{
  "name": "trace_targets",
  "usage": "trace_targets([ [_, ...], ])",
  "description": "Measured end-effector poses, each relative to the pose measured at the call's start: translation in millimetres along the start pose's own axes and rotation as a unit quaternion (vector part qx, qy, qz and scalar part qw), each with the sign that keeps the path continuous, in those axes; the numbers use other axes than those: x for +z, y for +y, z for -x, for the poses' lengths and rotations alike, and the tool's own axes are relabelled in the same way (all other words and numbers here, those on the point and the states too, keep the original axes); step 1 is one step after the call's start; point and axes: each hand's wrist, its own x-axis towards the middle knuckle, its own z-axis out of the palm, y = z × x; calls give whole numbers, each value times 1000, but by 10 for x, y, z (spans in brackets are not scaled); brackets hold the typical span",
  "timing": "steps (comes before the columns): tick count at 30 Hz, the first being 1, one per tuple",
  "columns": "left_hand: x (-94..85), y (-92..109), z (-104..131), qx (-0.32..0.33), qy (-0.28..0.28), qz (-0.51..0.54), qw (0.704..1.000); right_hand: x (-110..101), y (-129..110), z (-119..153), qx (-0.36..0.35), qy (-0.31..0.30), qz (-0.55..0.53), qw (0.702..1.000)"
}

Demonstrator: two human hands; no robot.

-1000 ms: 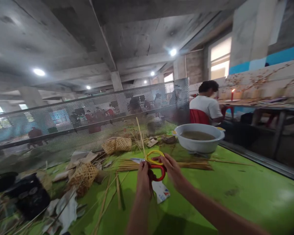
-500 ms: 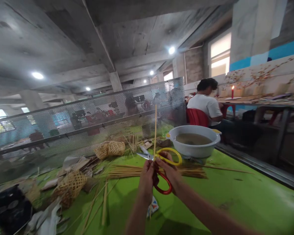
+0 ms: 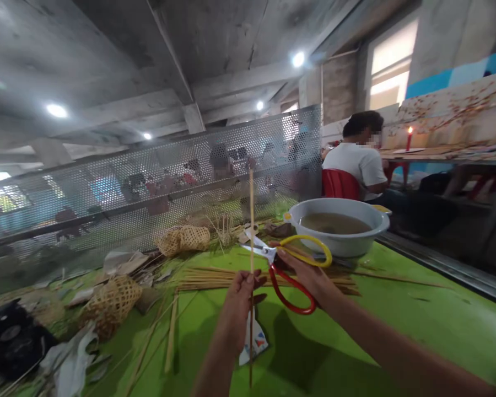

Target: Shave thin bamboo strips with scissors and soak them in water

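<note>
My left hand (image 3: 240, 292) pinches a thin bamboo strip (image 3: 252, 220) that stands upright, its lower end reaching down toward the table. In my right hand (image 3: 303, 270) is a pair of scissors (image 3: 268, 252) with one yellow and one red handle. Their blades are parted and point left, close to the strip; whether they touch it I cannot tell. Behind both hands a bundle of bamboo strips (image 3: 210, 279) lies across the green table (image 3: 380, 331). A small printed packet (image 3: 259, 339) lies beneath my left hand.
A pale basin of murky water (image 3: 343, 242) stands at the back right. Woven bamboo pieces (image 3: 116, 303) and scraps lie on the left, near a black bag (image 3: 14, 339). A perforated metal screen (image 3: 157, 198) borders the far edge. Beyond it on the right sits a person (image 3: 357, 160).
My right hand has moved right with the scissors, away from my left hand. The strip stays in my left hand, and the camera view has shifted slightly.
</note>
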Motion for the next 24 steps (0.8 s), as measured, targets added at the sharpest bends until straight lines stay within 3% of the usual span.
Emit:
trace_targets([
  [3,-118,25,-70,13,39,-2,999,-34,-185,-37,-42,-14,1,999],
  [5,-151,14,-101,24,58,5,998,-46,-196,-44,-30,-12,-35,999],
  [11,-80,-29,-64,27,46,17,998,-17,126,12,170,-43,-108,978],
  [16,-84,-13,-52,36,73,13,997,-30,69,25,123,-15,-103,987],
  [24,-113,-75,-84,28,48,-13,998,-61,-192,41,108,-79,-67,989],
])
